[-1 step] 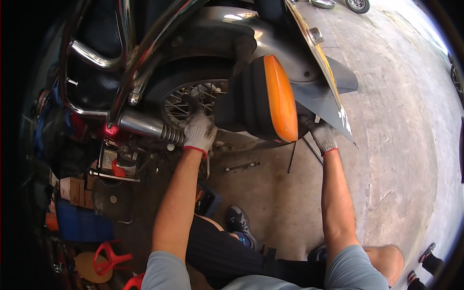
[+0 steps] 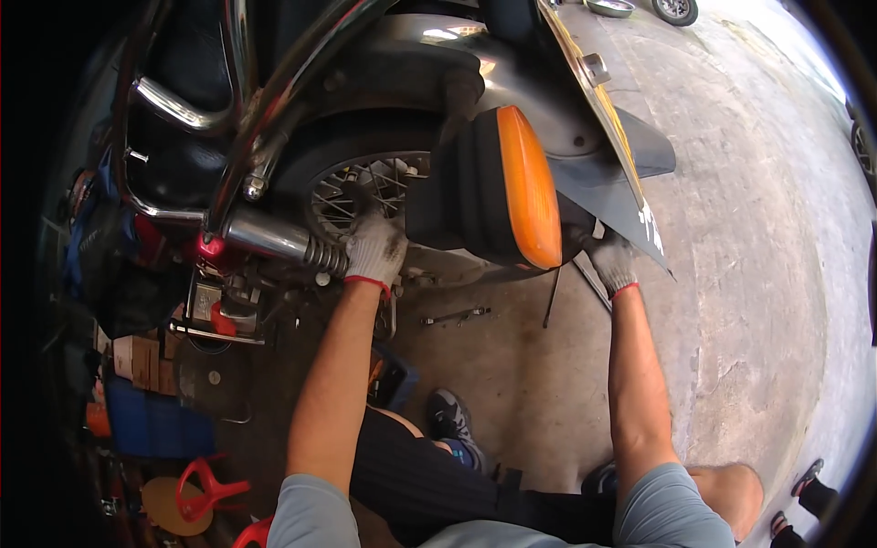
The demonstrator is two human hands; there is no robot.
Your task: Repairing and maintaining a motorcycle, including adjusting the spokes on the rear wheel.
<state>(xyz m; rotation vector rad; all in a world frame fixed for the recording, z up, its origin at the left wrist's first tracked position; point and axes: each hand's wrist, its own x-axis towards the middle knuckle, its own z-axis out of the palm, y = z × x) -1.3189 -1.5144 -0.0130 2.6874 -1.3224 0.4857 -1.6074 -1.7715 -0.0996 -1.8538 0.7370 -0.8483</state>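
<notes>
Reaching in at the back of the motorcycle [image 2: 525,87] with both gloved hands, you seem to be handling the rear wheel [image 2: 365,132], left of upper centre in the frame. Your left hand [image 2: 376,254] is against the spokes, just beside the shock spring [image 2: 326,258]; its fingers look bent, but you cannot tell whether they hold anything. Your right hand [image 2: 614,260], right of centre, has its fingers hidden beneath the dark pointed flap [image 2: 617,215], so their state cannot be told either. Any next move probably calls for a sure hold on both sides, with fingertips clear of the spokes. As for writing, the yellow-edged plate [image 2: 607,100] at upper right stands nearly edge-on, so you get nothing legible; the flap's white marks form no clear letters. The wrench [image 2: 455,317] on the floor [image 2: 521,365] shows no readable stamp.
</notes>
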